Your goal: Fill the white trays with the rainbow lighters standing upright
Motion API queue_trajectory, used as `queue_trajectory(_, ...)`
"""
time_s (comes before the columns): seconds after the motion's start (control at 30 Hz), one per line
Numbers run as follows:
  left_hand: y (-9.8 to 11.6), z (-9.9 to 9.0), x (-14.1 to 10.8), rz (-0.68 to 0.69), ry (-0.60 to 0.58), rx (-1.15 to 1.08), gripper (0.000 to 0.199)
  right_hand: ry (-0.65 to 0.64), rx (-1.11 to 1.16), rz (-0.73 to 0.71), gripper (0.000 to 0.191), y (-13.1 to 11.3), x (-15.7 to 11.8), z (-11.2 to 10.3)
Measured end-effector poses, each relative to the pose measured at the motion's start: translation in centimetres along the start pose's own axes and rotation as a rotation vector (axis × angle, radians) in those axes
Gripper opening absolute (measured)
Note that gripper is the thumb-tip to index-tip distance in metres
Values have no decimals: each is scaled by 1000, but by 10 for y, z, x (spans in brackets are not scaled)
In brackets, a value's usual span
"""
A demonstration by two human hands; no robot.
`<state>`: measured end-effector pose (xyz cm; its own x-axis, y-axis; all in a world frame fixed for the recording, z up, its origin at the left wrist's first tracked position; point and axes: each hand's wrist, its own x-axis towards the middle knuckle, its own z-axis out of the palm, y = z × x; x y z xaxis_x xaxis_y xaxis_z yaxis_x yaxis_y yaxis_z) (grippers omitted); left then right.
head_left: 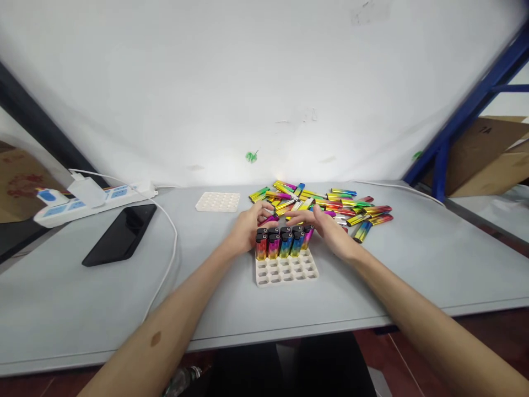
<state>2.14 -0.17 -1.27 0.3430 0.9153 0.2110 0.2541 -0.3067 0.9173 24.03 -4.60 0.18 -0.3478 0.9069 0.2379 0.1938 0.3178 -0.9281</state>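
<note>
A white tray (287, 272) with rows of slots lies near the table's middle. Several shiny lighters (285, 244) with black tops stand upright in its back rows; the front rows of slots hold nothing. My left hand (248, 225) is at the tray's back left corner, its fingers curled round a magenta metallic sleeve (269, 219). Behind the standing lighters, my right hand (324, 227) reaches in from the right, fingers bent toward the left; its fingertips are partly hidden, and what they hold cannot be made out. A loose pile of metallic sleeves (343, 205) lies behind both hands.
A second white tray (218, 202) lies at the back left. Farther left are a black phone (119, 234), a white power strip (95, 204) with plugs, and a white cable (172, 242) across the table. A white wall (256, 94) rises behind.
</note>
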Motion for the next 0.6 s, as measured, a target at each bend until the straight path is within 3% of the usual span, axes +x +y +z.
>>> queue_trajectory(0.17, 3, -1, 0, -15, -58, -74, 45, -109, 62, 51, 87, -2, 3, 1)
queue_trajectory(0.33, 2, -5, -1, -26, -96, -54, 46, -138, 25, 14, 87, -1, 2, 2)
queue_trajectory(0.47, 0, -4, 0, 7, -93, -24, 46, -67, 39, 9, 79, -1, 4, 3)
queue_trajectory(0.6, 2, -3, 2, 7, -53, 64, 42, 57, 43, -55, 49, -2, 6, 0)
